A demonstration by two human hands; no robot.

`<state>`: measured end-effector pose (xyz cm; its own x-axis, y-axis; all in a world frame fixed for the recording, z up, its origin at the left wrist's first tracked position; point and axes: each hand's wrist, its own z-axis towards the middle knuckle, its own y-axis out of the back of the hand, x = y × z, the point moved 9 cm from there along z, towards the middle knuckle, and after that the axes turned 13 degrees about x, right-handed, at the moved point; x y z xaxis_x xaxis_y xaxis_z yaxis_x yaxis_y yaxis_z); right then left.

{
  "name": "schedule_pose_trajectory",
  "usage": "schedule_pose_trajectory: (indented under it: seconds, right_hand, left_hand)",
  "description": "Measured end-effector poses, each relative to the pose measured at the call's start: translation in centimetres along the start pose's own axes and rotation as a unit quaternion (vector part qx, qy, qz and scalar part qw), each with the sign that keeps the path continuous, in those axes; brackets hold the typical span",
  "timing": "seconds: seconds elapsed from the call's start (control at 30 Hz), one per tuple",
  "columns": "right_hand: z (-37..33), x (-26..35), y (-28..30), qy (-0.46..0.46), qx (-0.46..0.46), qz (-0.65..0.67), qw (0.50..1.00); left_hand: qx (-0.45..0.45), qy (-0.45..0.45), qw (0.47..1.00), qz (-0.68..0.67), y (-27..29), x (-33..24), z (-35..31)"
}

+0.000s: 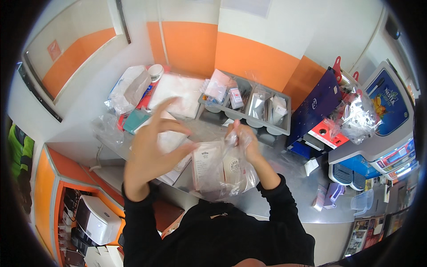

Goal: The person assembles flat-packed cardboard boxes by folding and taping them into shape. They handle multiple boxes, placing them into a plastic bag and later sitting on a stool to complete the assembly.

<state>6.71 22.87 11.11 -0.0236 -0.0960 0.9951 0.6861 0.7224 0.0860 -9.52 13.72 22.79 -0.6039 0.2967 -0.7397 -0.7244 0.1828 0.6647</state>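
Note:
My left hand point(149, 153) is raised above the left part of the counter, its fingers curved and spread apart with nothing between them. My right hand point(247, 141) pinches the gathered top of a clear plastic bag point(243, 182) just in front of me. Through the film shows a container with a pale printed lid point(234, 167). A printed paper slip point(206, 162) lies at the bag's left side; whether it is inside or outside I cannot tell. White papers point(178, 171) lie below my left hand, partly hidden by it.
Behind the bag stands a grey compartment tray point(278, 130) with sachets and packets. White sheets point(180, 91) and a plastic-wrapped bundle point(130, 89) lie at the back left. A dark blue box point(311, 104) and a drinks machine point(387, 102) stand right; a white printer point(98, 220) is lower left.

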Motion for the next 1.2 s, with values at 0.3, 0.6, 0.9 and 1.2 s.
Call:
schedule_pose_trajectory:
  seconds: [0.3, 0.6, 0.9, 1.2]
  right_hand:
    - [2.1, 3.8, -5.8, 0.062, 0.19, -0.308, 0.93]
    - [-7.3, -8.3, 2.7, -0.031, 0.083, -0.356, 0.93]
    - [-4.9, -17.4, 0.5, -0.088, -0.247, 0.254, 0.931]
    - [-2.0, -8.8, -7.0, -0.067, 0.028, -0.311, 0.948]
  left_hand:
    - [0.035, -0.033, 0.998, -0.047, -23.5, 22.3, 3.0]
    - [-0.052, 0.128, 0.972, -0.19, -22.1, 22.2, 4.3]
    - [0.024, -0.091, 0.99, -0.107, -22.2, 18.3, 4.6]
    - [0.052, -0.079, 0.987, -0.127, -25.7, 17.0, 7.3]
